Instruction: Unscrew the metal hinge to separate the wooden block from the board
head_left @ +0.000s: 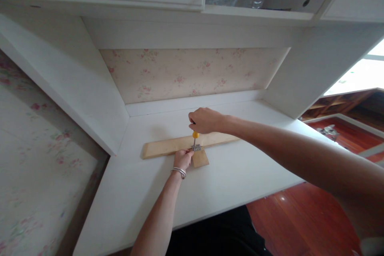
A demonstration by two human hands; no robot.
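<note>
Head view: screwdriver (195, 138) is gripped upright by right hand (205, 120) over metal bracket (196, 148) on wooden plank (180, 145), laid on white counter (240, 168); bracket is pinched by left hand (182, 159) fingers.

My plank (168, 146) is pale bare wood, matt; the bracket (196, 148) shiny metal; the desk (234, 172) smooth white.

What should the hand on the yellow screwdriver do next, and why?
Probably turn it in place, pressing down. The right hand grips the screwdriver upright, its tip on the small metal bracket joining the long wooden strip and short block, while the left hand steadies them.
</note>
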